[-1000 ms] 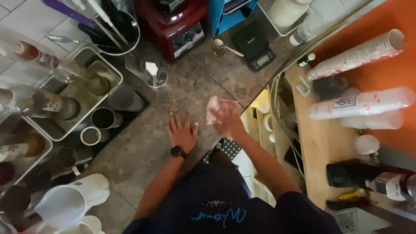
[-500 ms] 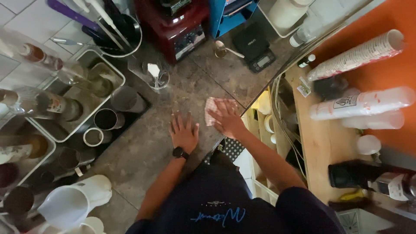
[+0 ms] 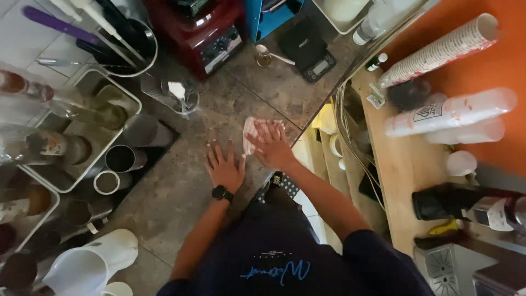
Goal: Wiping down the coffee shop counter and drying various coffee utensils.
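Left hand [image 3: 224, 169] flat, fingers spread, palm down, right hand [image 3: 269, 143] flat beside it, both arms stretched forward

The right hand [image 3: 269, 143] covers most of the cloth [image 3: 251, 130]; only a strip past its fingertips and thumb side shows. The left hand [image 3: 224, 167] hides the counter [image 3: 181, 192] under its palm. Well left of the fingers, bottles [image 3: 49, 143] blur and the white jug [image 3: 90, 266] runs off the edge.
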